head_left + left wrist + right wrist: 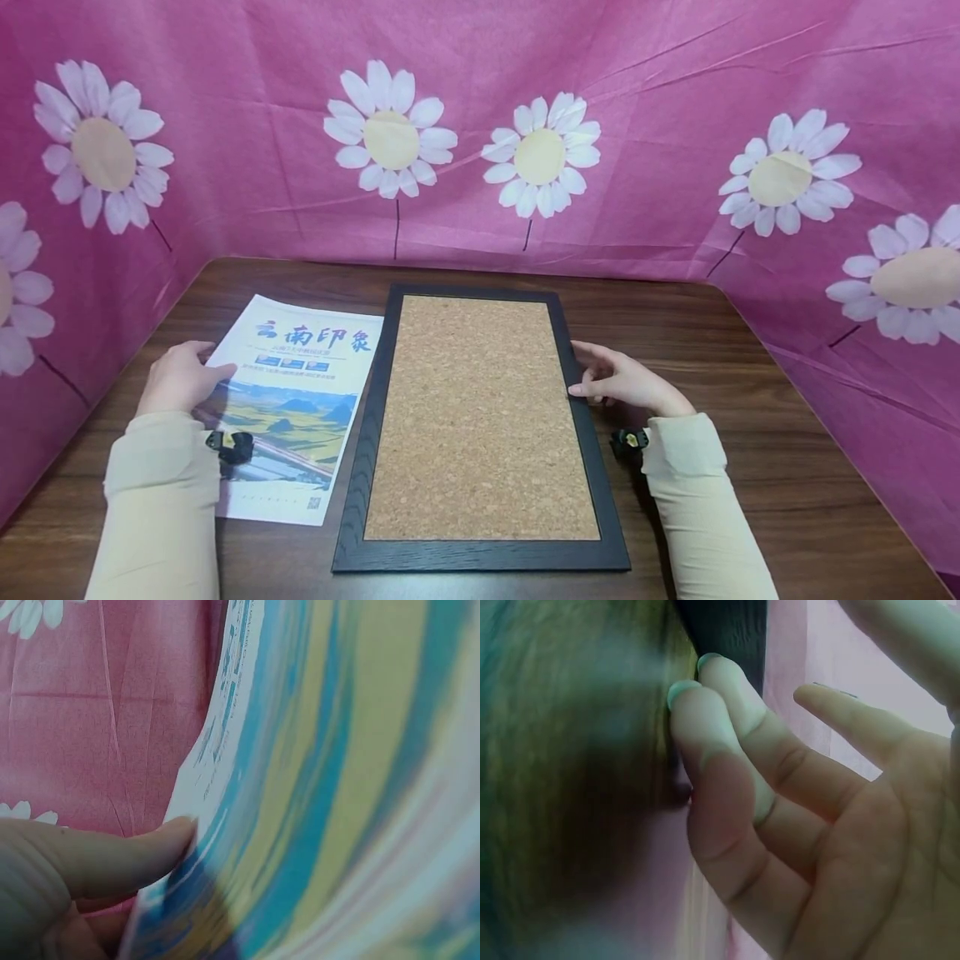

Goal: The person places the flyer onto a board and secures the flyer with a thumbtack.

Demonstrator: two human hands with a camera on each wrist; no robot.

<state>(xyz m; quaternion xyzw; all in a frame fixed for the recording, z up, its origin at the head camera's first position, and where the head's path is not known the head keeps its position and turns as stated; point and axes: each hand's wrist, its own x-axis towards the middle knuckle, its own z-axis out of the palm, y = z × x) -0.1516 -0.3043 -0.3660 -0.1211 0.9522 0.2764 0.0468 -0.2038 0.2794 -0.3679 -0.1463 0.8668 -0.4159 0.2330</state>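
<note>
Currently, left hand pinches the near-side left edge of the Yunnan poster, thumb on the printed face; sheet bows in wrist view. Poster sits just left of the black-framed cork board. Right hand at board's right edge, fingers bent; cannot tell if gripping. Best: light pinch, no creasing, board steadied by its rim.

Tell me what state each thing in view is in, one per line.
Printed paper: face up, pinched at its left edge
Framed cork board: lying flat, cork side up
Left hand: thumb over the paper's edge, pinching it
Right hand: fingers bent at the board's right edge; whether it grips is unclear
Sleeve cuffs: folded back
Flowered backdrop: hanging, creased
</note>
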